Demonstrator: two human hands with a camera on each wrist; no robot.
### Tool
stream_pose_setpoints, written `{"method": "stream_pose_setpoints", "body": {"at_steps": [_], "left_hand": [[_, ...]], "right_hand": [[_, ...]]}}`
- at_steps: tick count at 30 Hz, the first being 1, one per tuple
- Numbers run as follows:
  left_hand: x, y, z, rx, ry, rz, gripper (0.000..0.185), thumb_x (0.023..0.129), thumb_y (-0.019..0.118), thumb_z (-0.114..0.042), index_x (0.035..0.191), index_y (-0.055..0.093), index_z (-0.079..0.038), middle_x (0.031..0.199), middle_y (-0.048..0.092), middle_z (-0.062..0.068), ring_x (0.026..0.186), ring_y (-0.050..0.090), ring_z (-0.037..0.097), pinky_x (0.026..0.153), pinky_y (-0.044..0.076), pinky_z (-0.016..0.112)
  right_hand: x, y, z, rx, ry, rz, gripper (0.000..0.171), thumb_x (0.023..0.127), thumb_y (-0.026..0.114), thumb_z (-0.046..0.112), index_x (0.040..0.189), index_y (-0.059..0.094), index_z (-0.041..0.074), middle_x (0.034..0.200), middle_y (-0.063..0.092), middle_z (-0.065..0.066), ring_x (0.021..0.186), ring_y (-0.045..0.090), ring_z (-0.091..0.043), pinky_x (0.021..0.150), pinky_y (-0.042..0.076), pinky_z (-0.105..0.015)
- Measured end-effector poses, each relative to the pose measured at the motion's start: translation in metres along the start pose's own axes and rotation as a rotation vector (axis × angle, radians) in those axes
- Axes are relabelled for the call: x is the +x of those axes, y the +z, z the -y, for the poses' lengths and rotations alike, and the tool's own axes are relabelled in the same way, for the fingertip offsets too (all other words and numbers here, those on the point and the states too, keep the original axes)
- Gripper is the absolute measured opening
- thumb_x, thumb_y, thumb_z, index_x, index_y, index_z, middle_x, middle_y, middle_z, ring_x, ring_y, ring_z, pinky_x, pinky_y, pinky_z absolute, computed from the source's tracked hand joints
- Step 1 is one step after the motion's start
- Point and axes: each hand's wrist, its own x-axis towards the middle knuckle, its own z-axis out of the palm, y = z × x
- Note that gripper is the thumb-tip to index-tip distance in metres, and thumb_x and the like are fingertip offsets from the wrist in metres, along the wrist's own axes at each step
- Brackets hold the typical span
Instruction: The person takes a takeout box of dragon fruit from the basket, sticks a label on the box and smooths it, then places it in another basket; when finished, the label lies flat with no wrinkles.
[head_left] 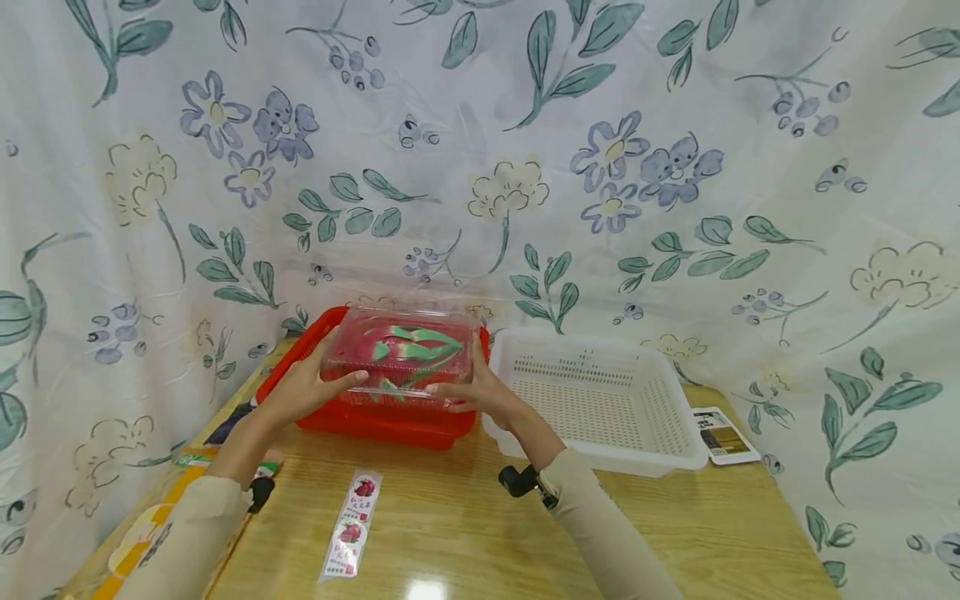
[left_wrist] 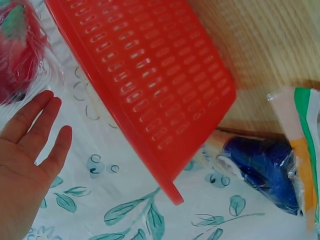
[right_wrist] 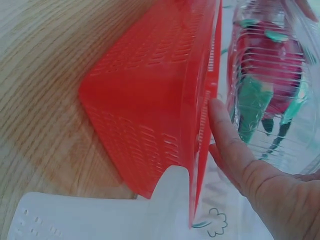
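Both hands hold a clear plastic box (head_left: 401, 379) over a red basket (head_left: 420, 431). Inside the box is a dragon fruit (right_wrist: 275, 65), pink-red with green scales. My left hand (head_left: 303, 389) grips the left end, its thumb along the front; in the left wrist view its fingers reach toward the box beside the basket's rim. At the right end, my right hand (head_left: 489, 387) has its thumb on the front face. The right wrist view shows its fingers between the box and the red rim. Much of the basket's inside is hidden behind the box.
A white perforated basket (head_left: 585, 408) stands to the right, with a white-edged flat device (head_left: 723, 437) beyond it. A strip of dragon fruit stickers (head_left: 351, 525) lies in front. On the left are orange-and-green packaging (head_left: 180, 508) and a dark blue wrapped item (left_wrist: 262, 165). A floral curtain (head_left: 450, 167) hangs behind.
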Motion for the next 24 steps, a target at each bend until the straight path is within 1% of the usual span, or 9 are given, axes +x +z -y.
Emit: {"method": "stream_pose_setpoints", "body": {"at_steps": [5,10,12,14,16,18,19,21,24], "left_hand": [[0.000,0.002,0.000,0.005,0.015,-0.007,0.105,0.087,0.064,-0.061,0.160,-0.004,-0.028,0.155,0.033,0.027,0.135,0.038,0.056,0.097,0.038,0.072],[-0.002,0.003,-0.001,0.017,0.016,-0.018,0.105,0.087,0.063,-0.061,0.160,-0.004,-0.028,0.155,0.034,0.028,0.134,0.038,0.057,0.098,0.037,0.073],[-0.003,0.004,-0.002,0.028,0.014,-0.020,0.105,0.087,0.063,-0.062,0.160,-0.004,-0.028,0.155,0.033,0.028,0.133,0.038,0.058,0.098,0.036,0.074],[-0.004,0.006,-0.004,0.044,0.017,-0.024,0.105,0.087,0.062,-0.062,0.160,-0.005,-0.027,0.155,0.032,0.030,0.132,0.039,0.059,0.098,0.035,0.075],[-0.004,0.007,-0.005,0.051,0.023,-0.028,0.105,0.088,0.062,-0.062,0.161,-0.004,-0.025,0.155,0.031,0.031,0.131,0.039,0.060,0.098,0.034,0.076],[-0.005,0.007,-0.006,0.062,0.028,-0.034,0.106,0.088,0.062,-0.061,0.161,-0.004,-0.024,0.155,0.030,0.031,0.130,0.040,0.060,0.097,0.033,0.077],[-0.006,0.007,-0.007,0.059,0.028,-0.035,0.106,0.088,0.063,-0.061,0.161,-0.004,-0.023,0.155,0.030,0.031,0.130,0.040,0.060,0.098,0.033,0.077],[-0.007,0.008,-0.008,0.049,0.024,-0.036,0.106,0.088,0.063,-0.060,0.161,-0.004,-0.023,0.155,0.031,0.030,0.131,0.040,0.059,0.098,0.034,0.076],[-0.010,0.008,-0.010,0.028,0.011,-0.034,0.107,0.087,0.064,-0.060,0.161,-0.004,-0.022,0.155,0.032,0.029,0.132,0.038,0.058,0.099,0.034,0.075]], "right_hand": [[-0.001,0.000,-0.001,0.014,-0.041,0.016,0.112,0.090,0.070,0.016,0.155,-0.017,0.040,0.161,0.021,-0.010,0.123,0.058,-0.034,0.090,0.055,-0.051],[-0.004,-0.002,-0.002,0.022,-0.065,0.035,0.113,0.089,0.072,0.018,0.154,-0.017,0.043,0.152,0.041,-0.012,0.119,0.061,-0.032,0.093,0.054,-0.052],[-0.006,-0.003,-0.003,0.017,-0.065,0.037,0.114,0.089,0.073,0.021,0.154,-0.018,0.042,0.153,0.040,-0.013,0.118,0.062,-0.033,0.094,0.053,-0.052],[-0.008,-0.004,-0.003,-0.001,-0.062,0.030,0.116,0.088,0.075,0.025,0.154,-0.019,0.041,0.160,0.028,-0.011,0.122,0.059,-0.034,0.097,0.052,-0.052],[-0.010,-0.005,-0.003,-0.019,-0.077,0.020,0.118,0.085,0.077,0.030,0.155,-0.017,0.041,0.164,0.016,-0.007,0.132,0.051,-0.034,0.101,0.048,-0.053],[-0.013,-0.005,-0.002,-0.041,-0.083,0.008,0.119,0.084,0.079,0.034,0.155,-0.016,0.042,0.166,0.004,-0.001,0.142,0.036,-0.032,0.108,0.041,-0.056],[-0.014,-0.005,-0.002,-0.044,-0.089,0.007,0.119,0.083,0.079,0.035,0.155,-0.015,0.042,0.166,0.004,0.001,0.144,0.032,-0.031,0.109,0.040,-0.057],[-0.015,-0.005,-0.001,-0.050,-0.106,0.006,0.118,0.082,0.080,0.035,0.155,-0.013,0.042,0.164,0.013,0.001,0.146,0.026,-0.028,0.111,0.037,-0.057],[-0.017,-0.005,-0.001,-0.041,-0.116,0.016,0.116,0.084,0.078,0.029,0.155,-0.012,0.043,0.160,0.025,0.002,0.143,0.034,-0.027,0.110,0.039,-0.055]]}}
